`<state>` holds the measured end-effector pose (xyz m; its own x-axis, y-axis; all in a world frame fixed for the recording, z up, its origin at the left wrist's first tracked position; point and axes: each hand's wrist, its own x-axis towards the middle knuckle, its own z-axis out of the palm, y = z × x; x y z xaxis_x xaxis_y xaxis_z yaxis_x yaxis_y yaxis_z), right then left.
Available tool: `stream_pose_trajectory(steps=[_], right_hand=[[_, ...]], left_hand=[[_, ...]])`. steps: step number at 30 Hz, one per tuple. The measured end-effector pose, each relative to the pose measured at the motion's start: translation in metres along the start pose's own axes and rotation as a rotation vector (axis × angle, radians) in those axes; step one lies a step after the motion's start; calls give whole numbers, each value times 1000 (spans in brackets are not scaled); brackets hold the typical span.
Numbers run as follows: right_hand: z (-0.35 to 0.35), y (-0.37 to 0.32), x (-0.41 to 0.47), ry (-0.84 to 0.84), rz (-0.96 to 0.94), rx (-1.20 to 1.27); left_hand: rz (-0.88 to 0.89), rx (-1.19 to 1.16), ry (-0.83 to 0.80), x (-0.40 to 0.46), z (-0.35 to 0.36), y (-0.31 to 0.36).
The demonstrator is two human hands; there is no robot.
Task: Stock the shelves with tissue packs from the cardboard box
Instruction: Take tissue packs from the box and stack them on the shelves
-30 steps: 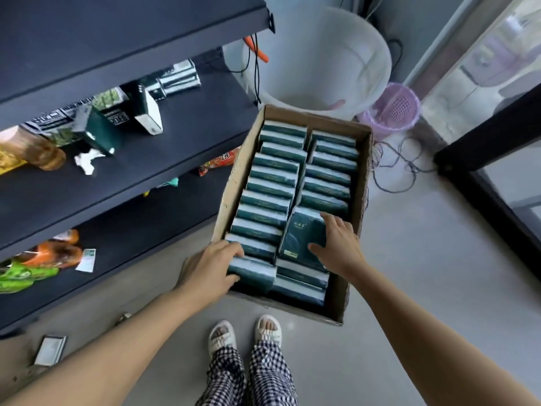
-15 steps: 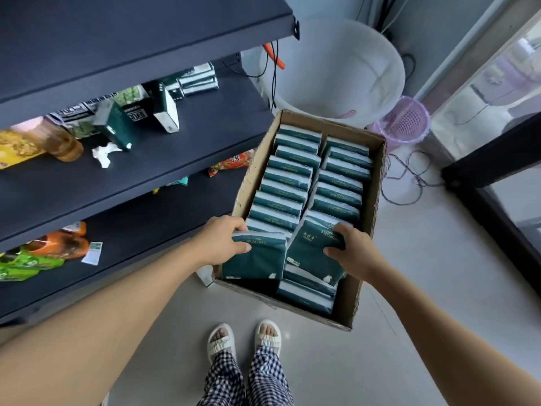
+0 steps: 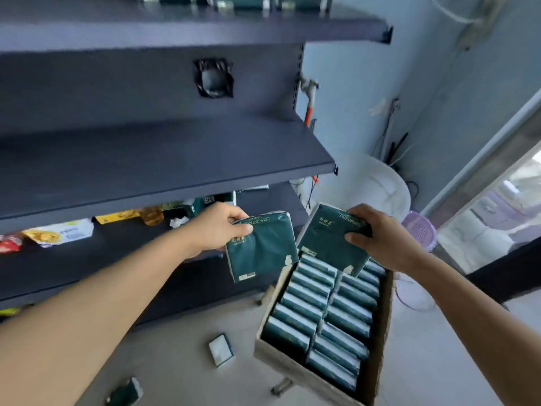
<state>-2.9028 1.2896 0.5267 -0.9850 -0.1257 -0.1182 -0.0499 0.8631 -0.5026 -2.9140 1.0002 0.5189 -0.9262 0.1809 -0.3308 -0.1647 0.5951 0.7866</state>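
Observation:
My left hand (image 3: 218, 227) grips a dark green tissue pack (image 3: 260, 247) by its top edge, lifted in front of the lower shelf. My right hand (image 3: 377, 235) grips a second green tissue pack (image 3: 328, 244) above the far end of the cardboard box (image 3: 380, 341). The box stands on the floor at the lower right, with two rows of several green packs (image 3: 319, 312) standing on edge. A bare dark shelf board (image 3: 164, 159) lies at chest height ahead. More green packs (image 3: 243, 1) show on the top shelf.
Snack bags (image 3: 58, 232) and a bottle (image 3: 152, 215) lie on the lower shelf at left. Two small packs (image 3: 221, 350) (image 3: 126, 392) lie on the floor. A white tub (image 3: 377, 186) and a pink basket (image 3: 420, 230) stand behind the box by the wall.
Both hands pulled one pack each out of the box and raised them towards the shelves. The view tilted up, so the empty middle shelf now shows.

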Motion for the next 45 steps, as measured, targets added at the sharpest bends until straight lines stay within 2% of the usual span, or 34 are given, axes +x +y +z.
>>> stream_pose_trajectory(steps=[6, 15, 22, 27, 39, 45], right_hand=[[-43, -103, 5, 173, -151, -47], [-82, -223, 11, 303, -308, -41], [-112, -287, 50, 368, -419, -43], [-128, -319, 111, 386, -492, -97], [-140, -371, 257, 326, -611, -242], [-132, -374, 285, 368, -558, -381]], left_hand=[[140, 49, 193, -49, -92, 24], [293, 87, 469, -110, -197, 57], [309, 144, 648, -115, -259, 75], [270, 193, 770, -101, -298, 86], [172, 206, 857, -35, -346, 110], [165, 232, 845, -23, -358, 106]])
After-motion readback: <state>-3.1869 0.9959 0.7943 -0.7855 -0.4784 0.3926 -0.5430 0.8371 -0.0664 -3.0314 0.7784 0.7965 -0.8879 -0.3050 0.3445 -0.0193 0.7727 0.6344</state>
